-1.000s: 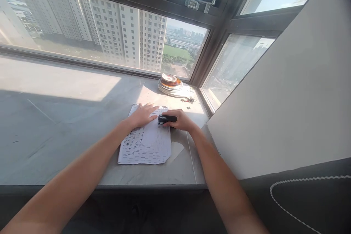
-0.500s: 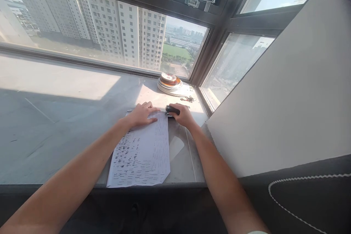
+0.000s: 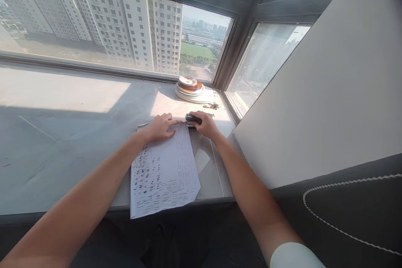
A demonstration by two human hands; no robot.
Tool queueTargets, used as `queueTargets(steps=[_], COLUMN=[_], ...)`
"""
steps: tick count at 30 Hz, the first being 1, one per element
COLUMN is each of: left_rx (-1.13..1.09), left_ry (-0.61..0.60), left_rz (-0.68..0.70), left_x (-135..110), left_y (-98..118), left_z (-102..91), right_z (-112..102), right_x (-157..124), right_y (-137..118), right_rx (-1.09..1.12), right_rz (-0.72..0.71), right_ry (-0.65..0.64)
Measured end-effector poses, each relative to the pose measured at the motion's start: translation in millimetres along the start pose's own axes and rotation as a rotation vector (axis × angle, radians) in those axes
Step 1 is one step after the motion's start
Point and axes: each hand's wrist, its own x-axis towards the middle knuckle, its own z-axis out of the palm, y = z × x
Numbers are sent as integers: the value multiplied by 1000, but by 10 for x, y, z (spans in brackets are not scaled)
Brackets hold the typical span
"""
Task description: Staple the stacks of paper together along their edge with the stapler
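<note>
A sheet of white paper [image 3: 166, 171] with handwriting and rows of short dashes lies on the window sill, its near edge reaching past the sill's front. My left hand [image 3: 160, 127] rests flat on the paper's far part, fingers stretched toward the right corner. In my right hand [image 3: 204, 124] is a black stapler [image 3: 193, 118], its front end at the paper's far right corner. The fingers are wrapped round it. Whether its jaws are pressed together on the paper is too small to tell. Part of a thin edge shows beyond the paper at the far left.
A stack of plates [image 3: 190, 91] stands in the window corner, with a small dark tangled item [image 3: 212, 106] just in front. The white wall [image 3: 317, 104] slopes up at the right, and a beaded cord [image 3: 326, 222] hangs below it. Window panes [image 3: 132, 29] border the sill [image 3: 63, 155].
The camera view has shifted slightly. The paper's near end has swung a little to the right and toward me. Both hands keep their places at its far edge, the right still gripping the stapler.
</note>
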Motion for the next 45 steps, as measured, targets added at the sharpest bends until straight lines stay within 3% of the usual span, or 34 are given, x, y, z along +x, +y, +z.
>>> queueTargets(steps=[11,19,27,39,45], left_rx=[8,-94,-193,-222,-211], left_ry=[-66,-49,-118,-183,-157], left_rz=[-43,-20,-21,-8,5], left_x=[-6,-1,-27,-37,-26], left_y=[77,96,105,100,59], left_z=[-41,-22,-92,-140,-90], right_z=[54,82,71,86,69], right_x=[9,11,18,24,20], right_y=[-46,-94,-111,-70,-84], right_rx=[-23,3,-5,4,13], right_rz=[48,13,20,38,22], right_ry=[86,79,71,88,62])
